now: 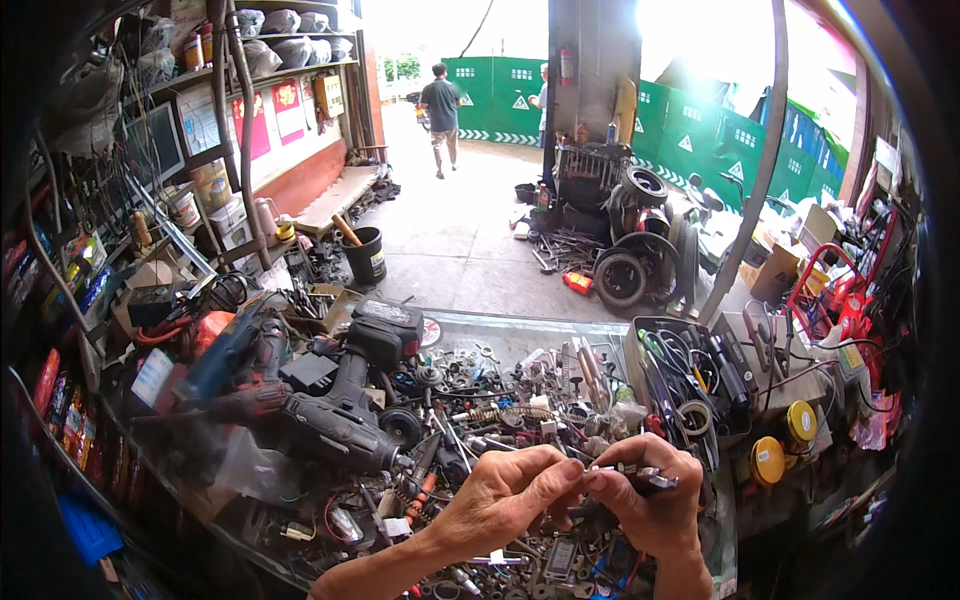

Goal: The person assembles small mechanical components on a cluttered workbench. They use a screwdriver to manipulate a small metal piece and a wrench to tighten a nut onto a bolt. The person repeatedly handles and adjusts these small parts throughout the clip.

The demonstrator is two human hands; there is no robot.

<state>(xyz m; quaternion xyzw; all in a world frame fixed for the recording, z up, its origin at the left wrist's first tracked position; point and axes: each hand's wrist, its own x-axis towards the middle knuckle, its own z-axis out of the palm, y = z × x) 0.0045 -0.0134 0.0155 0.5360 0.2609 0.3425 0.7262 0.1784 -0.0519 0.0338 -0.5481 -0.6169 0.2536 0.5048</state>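
Observation:
My left hand and my right hand meet over a cluttered workbench near the lower middle of the view. Both pinch a small metal part between thumbs and fingertips; a dark tip sticks out to the right of my right fingers. Under the hands lie several screws, springs, washers and wires on a glass counter top. A black cordless drill lies just left of my left hand.
A tray of tools and tape sits right of the hands, with yellow round tins beyond. Shelves of goods line the left. Tyres and a scooter stand outside; a person walks away past green barriers.

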